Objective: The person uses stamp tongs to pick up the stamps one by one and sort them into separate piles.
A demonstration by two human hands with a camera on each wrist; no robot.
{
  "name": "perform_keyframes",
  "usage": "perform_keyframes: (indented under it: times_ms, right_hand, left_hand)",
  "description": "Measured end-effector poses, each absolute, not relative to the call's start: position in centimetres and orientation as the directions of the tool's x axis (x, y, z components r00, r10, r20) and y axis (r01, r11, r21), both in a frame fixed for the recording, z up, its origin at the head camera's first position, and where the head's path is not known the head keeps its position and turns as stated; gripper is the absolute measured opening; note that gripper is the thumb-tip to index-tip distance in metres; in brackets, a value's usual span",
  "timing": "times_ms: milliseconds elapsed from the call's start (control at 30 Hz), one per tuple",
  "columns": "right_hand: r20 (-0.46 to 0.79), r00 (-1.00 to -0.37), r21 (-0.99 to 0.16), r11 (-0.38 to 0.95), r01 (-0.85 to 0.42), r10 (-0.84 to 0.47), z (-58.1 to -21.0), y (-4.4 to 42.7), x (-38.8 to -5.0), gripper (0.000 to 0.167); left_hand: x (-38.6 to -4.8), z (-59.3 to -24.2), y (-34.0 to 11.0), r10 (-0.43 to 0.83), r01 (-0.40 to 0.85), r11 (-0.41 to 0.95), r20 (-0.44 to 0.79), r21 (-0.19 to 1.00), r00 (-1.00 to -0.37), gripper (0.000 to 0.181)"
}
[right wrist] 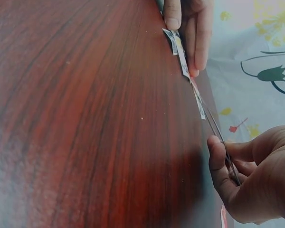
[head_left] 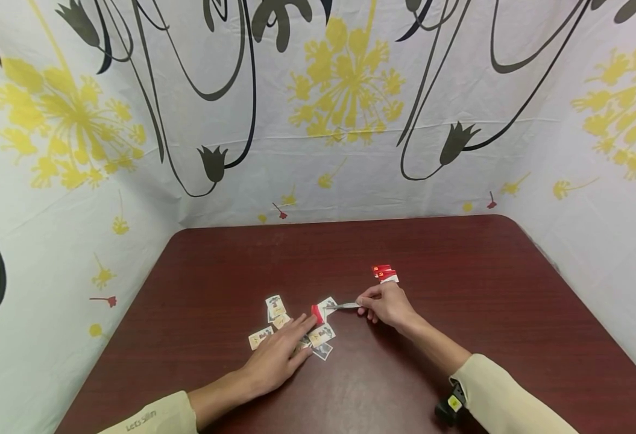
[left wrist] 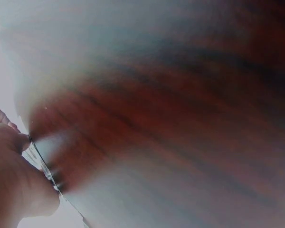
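Small paper stamps [head_left: 276,305] lie in a loose, overlapping group left of the table's middle. Across some of them rests my left hand [head_left: 277,360], its fingers extended and covering part of the group. Its fingertips are at a red stamp [head_left: 318,314] on the group's right side. My right hand [head_left: 388,304] pinches metal tweezers [head_left: 346,306] between thumb and fingers. Their tips point left and reach the red stamp and a pale stamp [head_left: 328,304] beside it. The right wrist view shows the tweezers [right wrist: 217,132] side-on; whether the tips grip a stamp, I cannot tell.
Several red stamps [head_left: 385,273] lie overlapping just beyond my right hand. The dark red wooden table [head_left: 459,271] reaches back to a white cloth wall [head_left: 350,181] with flower prints. A black wrist device [head_left: 450,407] sits at my right sleeve.
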State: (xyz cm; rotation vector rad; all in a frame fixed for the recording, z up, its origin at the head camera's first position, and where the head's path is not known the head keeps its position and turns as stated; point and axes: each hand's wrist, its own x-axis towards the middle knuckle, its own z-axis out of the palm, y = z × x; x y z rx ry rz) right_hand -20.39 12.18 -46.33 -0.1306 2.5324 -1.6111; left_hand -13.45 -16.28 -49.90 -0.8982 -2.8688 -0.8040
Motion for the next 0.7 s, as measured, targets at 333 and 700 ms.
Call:
perform_keyframes:
  times_ms: [333, 700]
  right_hand:
    - [-0.056, -0.991, -0.906, 0.424, -0.002, -0.123, -46.42, 12.1, -20.31, 0.012]
    - [-0.033, -0.998, -0.933, 0.359, 0.009, -0.06, -46.33, 12.32, -19.7, 0.009]
  left_hand:
    - [-13.43, -49.97, -16.28, 0.521, 0.539, 0.698, 0.182, 0.47, -0.834, 0.064]
    - [-13.45, -49.85, -16.25, 0.528, 0.554, 0.687, 0.201, 0.469, -0.825, 0.067]
